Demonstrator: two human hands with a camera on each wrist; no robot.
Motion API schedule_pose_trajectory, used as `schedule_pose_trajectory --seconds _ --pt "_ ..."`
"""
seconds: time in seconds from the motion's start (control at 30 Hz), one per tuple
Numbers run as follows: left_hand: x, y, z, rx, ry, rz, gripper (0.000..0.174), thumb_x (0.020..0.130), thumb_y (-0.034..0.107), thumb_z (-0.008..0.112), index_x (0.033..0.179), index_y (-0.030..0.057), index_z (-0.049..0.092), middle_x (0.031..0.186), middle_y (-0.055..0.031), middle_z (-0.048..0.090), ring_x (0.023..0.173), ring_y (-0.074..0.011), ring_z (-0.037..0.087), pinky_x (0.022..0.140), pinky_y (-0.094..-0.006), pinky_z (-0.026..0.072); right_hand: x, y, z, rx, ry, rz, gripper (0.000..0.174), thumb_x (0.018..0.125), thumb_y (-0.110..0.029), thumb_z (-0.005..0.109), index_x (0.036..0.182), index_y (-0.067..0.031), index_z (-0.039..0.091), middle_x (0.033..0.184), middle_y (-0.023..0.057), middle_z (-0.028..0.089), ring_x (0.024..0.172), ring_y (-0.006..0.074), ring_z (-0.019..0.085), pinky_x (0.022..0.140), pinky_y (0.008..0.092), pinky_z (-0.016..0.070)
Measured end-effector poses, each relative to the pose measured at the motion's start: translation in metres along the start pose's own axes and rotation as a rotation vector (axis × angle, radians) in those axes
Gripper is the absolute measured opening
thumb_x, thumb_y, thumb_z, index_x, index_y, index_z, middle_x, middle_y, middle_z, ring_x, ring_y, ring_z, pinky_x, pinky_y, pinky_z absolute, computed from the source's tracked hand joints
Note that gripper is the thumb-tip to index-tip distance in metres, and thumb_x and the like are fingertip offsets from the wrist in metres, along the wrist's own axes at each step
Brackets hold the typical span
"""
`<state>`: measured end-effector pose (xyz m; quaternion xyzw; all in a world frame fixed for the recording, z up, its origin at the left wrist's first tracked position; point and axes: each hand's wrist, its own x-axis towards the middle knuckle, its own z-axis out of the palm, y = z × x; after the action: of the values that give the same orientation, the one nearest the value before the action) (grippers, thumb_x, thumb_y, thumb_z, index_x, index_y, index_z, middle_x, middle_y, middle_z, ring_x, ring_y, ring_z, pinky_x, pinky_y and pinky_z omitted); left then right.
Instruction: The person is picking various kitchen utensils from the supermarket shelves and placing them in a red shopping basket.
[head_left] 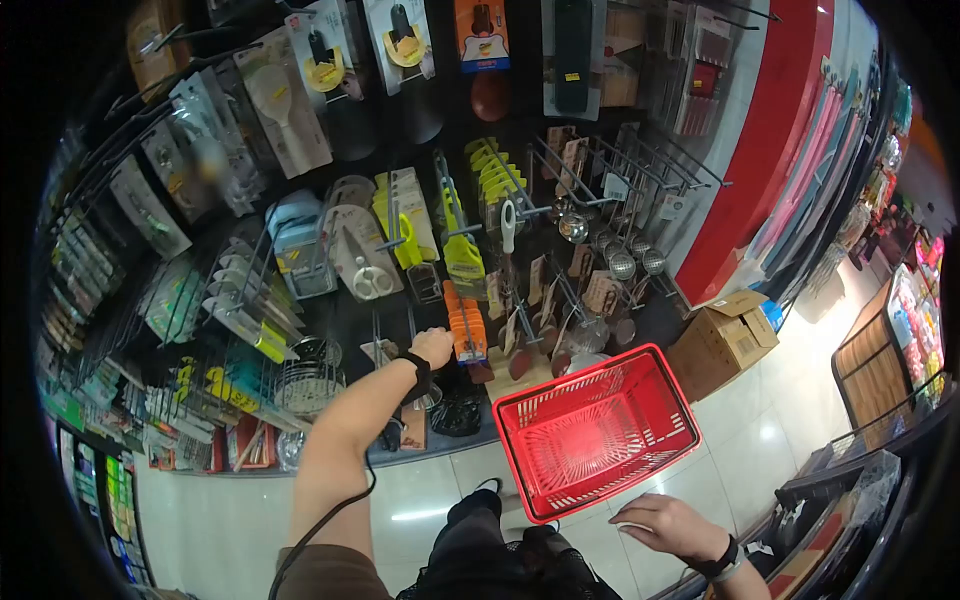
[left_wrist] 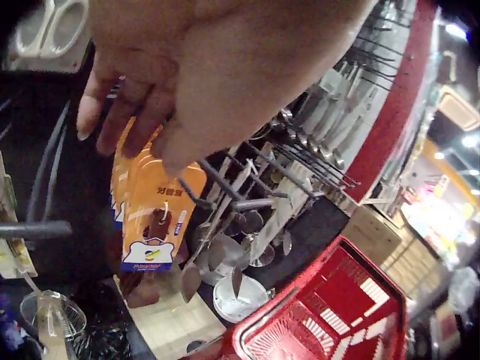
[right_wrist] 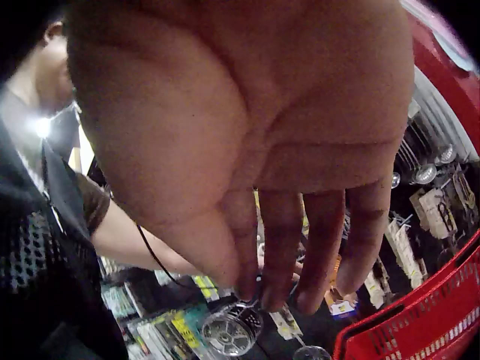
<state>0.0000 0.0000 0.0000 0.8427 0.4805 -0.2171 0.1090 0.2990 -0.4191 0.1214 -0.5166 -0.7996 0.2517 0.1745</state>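
My left hand point(head_left: 433, 347) is at a peg hung with a row of orange carded packs point(head_left: 465, 325), its fingers reaching loosely down over their top edges. In the left wrist view the front orange card point(left_wrist: 161, 210) hangs just below the fingertips point(left_wrist: 136, 142), with a brown, dark-handled item on it. Low over the floor, my right hand point(head_left: 672, 525) holds nothing, its fingers loosely extended. Beside it, a red shopping basket point(head_left: 680, 440) stands in front of the shelf with its inside bare.
Packaged kitchen tools, such as white scissors point(head_left: 373, 280), green-handled tools point(head_left: 463, 255) and ladles point(head_left: 573, 228), hang on projecting metal pegs. A cardboard box point(head_left: 725, 340) stands right of the basket. A red pillar point(head_left: 755, 150) rises at the right.
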Motion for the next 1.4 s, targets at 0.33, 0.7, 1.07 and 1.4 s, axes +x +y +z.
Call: schedule_pose_trajectory --seconds 0.33,0.7,1.07,1.4 --pt "0.063 -0.023 0.024 -0.332 0.589 0.079 0.034 0.069 0.021 0.075 0.094 0.0021 0.062 0.098 -0.0128 0.059 0.099 -0.0306 0.056 0.082 -0.0406 0.0465 0.088 -0.028 0.069 0.371 0.246 0.313 0.018 0.081 -0.005 0.063 0.098 -0.0048 0.065 0.092 0.0117 0.064 0.086 0.0294 0.061 0.076 0.0354 0.0497" --pt "0.077 0.001 0.022 -0.443 0.435 -0.117 0.008 0.075 0.014 0.067 0.081 0.0086 0.070 0.077 -0.0153 0.065 0.077 -0.0314 0.065 0.065 -0.0420 0.0526 0.121 -0.045 0.081 0.513 0.541 0.608 0.016 0.082 -0.003 0.062 0.097 -0.0007 0.066 0.090 0.0129 0.066 0.082 0.0249 0.063 0.075 0.0314 0.0487" --pt "0.051 0.023 0.068 -0.707 0.612 -0.188 0.013 0.075 0.015 0.067 0.082 0.0051 0.071 0.077 -0.0207 0.064 0.077 -0.0363 0.064 0.071 -0.0423 0.0511 0.097 -0.011 0.079 0.498 0.668 0.573 0.016 0.082 -0.001 0.061 0.096 -0.0003 0.067 0.086 0.0127 0.066 0.080 0.0211 0.063 0.071 0.0286 0.0482" --pt "-0.011 0.034 0.092 -0.618 0.619 -0.012 0.016 0.080 0.023 0.064 0.086 0.0090 0.069 0.075 -0.0203 0.063 0.073 -0.0384 0.062 0.066 -0.0449 0.0498 0.029 0.126 0.215 0.168 0.807 1.033 0.059 0.079 -0.017 0.068 0.127 0.0028 0.041 0.111 0.0227 0.053 0.099 0.0332 0.057 0.083 0.0378 0.0482"
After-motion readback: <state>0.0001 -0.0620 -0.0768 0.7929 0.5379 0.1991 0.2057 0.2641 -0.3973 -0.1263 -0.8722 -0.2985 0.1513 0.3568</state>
